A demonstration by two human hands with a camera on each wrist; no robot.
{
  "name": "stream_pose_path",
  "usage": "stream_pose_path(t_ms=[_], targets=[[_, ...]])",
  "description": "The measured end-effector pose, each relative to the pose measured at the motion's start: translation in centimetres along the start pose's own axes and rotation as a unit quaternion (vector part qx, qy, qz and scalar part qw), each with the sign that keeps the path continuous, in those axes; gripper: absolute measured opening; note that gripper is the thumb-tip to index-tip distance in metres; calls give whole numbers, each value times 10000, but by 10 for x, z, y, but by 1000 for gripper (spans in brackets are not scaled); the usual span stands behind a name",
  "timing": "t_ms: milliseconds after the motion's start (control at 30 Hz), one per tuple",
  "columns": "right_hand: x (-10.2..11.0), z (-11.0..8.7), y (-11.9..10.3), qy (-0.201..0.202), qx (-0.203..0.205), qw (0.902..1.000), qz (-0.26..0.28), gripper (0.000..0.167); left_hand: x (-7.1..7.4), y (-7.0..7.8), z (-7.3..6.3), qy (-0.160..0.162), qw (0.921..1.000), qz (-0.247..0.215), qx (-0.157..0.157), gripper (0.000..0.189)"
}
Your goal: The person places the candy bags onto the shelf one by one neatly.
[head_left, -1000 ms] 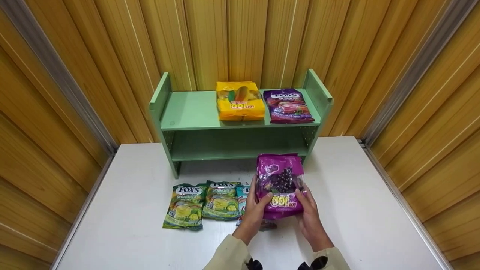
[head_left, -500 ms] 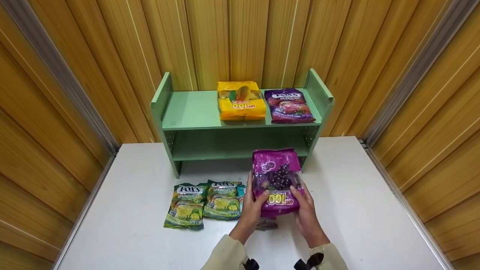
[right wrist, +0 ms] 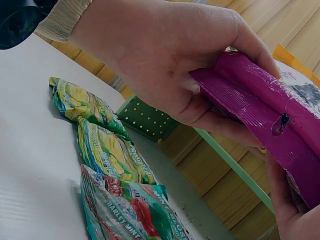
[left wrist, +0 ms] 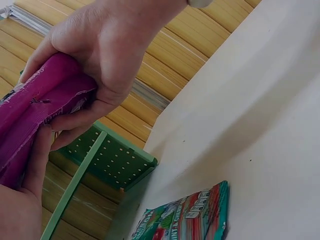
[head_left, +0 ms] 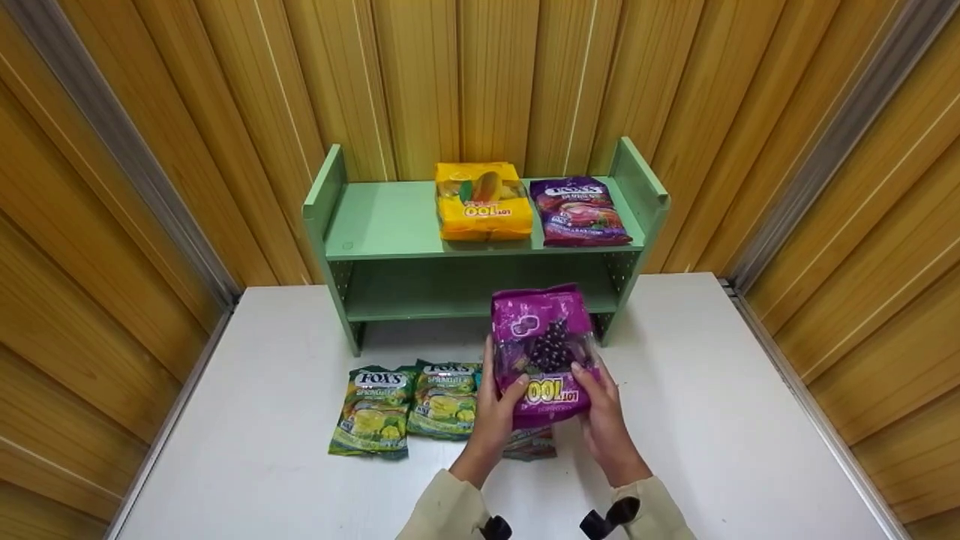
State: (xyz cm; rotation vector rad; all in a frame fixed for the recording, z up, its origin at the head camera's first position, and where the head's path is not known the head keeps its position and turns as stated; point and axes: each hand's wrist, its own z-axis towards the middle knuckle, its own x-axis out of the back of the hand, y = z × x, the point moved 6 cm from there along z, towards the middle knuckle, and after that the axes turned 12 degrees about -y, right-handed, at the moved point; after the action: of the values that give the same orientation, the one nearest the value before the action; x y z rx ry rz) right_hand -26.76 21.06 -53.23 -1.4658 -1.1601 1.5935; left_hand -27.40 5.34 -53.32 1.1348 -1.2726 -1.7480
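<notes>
Both hands hold a purple candy bag (head_left: 551, 345) with a dark grape picture, upper edge tilted away, in front of the shelf's lower level. My left hand (head_left: 491, 420) grips its left side and my right hand (head_left: 606, 424) the right side. Each thumb lies on the front near the bottom; the other fingers go behind it, partly hidden. In the right wrist view, the crimped purple bottom seam (right wrist: 265, 130) shows a small dark hole. Below the held bag lies a teal mint candy bag (right wrist: 140, 210), mostly covered in the head view.
A green two-level shelf (head_left: 382, 217) stands at the back of the white table (head_left: 247, 420). On its top lie a yellow mango candy bag (head_left: 484, 202) and a purple berry candy bag (head_left: 581, 214). Two green-yellow candy bags, left (head_left: 371, 412) and right (head_left: 444, 405), lie before it.
Both hands have carried the purple grape candy bag left and slightly up in the head view, closer to the shelf's lower level. The other bags stay in place.
</notes>
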Motion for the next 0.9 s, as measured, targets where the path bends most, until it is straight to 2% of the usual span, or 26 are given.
stream_pose_path(t_ms=[333,500,900], targets=[[-13,6,-6,-57,46,9999,-140,62,6,12,-3,49,9998,-101,-151,77],[-22,9,-10,-212,122,9995,-213,62,11,19,-6,127,9996,-77,-223,78],[-39,16,-11,-472,150,9979,-412,61,24,30,-14,357,9991,-36,-218,77]])
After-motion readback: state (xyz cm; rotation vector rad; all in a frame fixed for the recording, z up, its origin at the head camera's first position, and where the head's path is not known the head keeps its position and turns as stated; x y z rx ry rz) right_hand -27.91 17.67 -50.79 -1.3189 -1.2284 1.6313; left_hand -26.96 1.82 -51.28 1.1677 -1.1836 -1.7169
